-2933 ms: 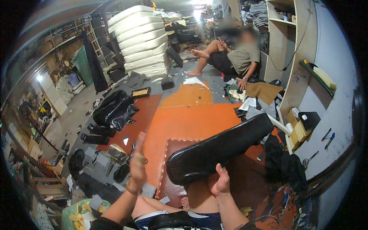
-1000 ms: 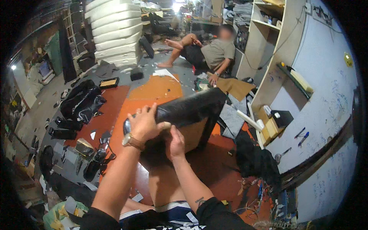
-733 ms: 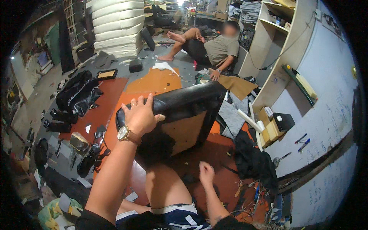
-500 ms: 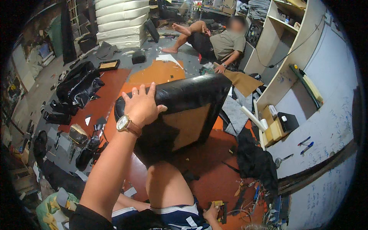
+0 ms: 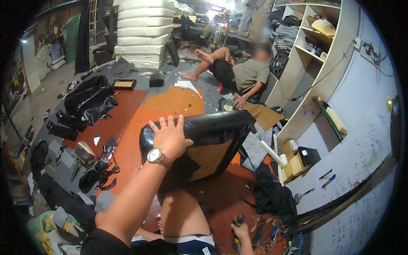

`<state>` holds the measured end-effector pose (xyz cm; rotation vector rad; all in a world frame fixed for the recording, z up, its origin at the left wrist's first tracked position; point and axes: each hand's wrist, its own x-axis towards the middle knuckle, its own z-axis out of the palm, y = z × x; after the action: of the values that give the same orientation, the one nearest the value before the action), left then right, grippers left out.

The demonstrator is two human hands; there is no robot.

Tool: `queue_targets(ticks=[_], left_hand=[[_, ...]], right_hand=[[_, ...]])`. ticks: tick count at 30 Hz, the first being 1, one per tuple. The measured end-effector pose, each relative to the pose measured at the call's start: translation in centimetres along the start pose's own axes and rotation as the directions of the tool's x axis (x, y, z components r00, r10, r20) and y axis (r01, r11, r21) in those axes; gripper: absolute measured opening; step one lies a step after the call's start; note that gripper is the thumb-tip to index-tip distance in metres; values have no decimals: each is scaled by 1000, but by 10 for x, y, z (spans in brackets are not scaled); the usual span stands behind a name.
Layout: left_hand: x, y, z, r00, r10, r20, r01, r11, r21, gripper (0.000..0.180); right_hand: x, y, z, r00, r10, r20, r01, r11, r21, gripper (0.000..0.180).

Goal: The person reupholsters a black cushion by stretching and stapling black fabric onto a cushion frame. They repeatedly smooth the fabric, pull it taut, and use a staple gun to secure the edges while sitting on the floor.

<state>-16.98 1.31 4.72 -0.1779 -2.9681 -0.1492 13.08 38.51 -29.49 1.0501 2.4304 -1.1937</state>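
Observation:
A black leather-covered seat cushion (image 5: 216,121) stands tilted on its edge before me, its brown board underside (image 5: 208,155) partly framed by black cover. My left hand (image 5: 170,138), with a watch and a ring, grips its upper left edge, fingers spread over the leather and thumb along the underside. Low at the right, my right hand (image 5: 241,233) is closed round a dark and yellow hand tool (image 5: 238,219), whose exact kind I cannot make out. It is apart from the cushion, beside my bare leg (image 5: 185,212).
Loose tools (image 5: 272,229) and a black cloth (image 5: 272,191) lie at my right, near a white shelf unit (image 5: 304,80). Black leather pieces (image 5: 87,102) lie to the left. Another person (image 5: 248,74) reclines beyond the cushion. White foam blocks (image 5: 144,34) are stacked behind.
The head view has tilted up, showing more of the room. My left hand keeps its hold on the cushion. My right hand has raised the tool from the floor area near my leg.

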Motion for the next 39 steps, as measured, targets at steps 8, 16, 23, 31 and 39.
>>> queue_targets(ticks=[8,16,23,31,39], left_hand=[[-16,6,-1,999,-1,-40,2,1000,14,97],[-16,3,4,998,6,-63,-7,1000,-9,97],[-14,-8,-10,996,91,15,-91,996,-8,91],[13,-57,-17,996,-36,76,50,978,-202,50],[8,-54,-14,998,-57,15,59,978,-200,48]], right_hand=[[-57,-307,-14,645,-652,-399,762,503,408,43],[-64,-373,33,777,-527,-345,627,589,511,41],[-81,-377,38,628,-668,-398,776,501,382,30],[-81,-378,33,673,-660,-333,729,519,446,31],[-101,-372,23,759,-615,-215,628,603,492,27]])
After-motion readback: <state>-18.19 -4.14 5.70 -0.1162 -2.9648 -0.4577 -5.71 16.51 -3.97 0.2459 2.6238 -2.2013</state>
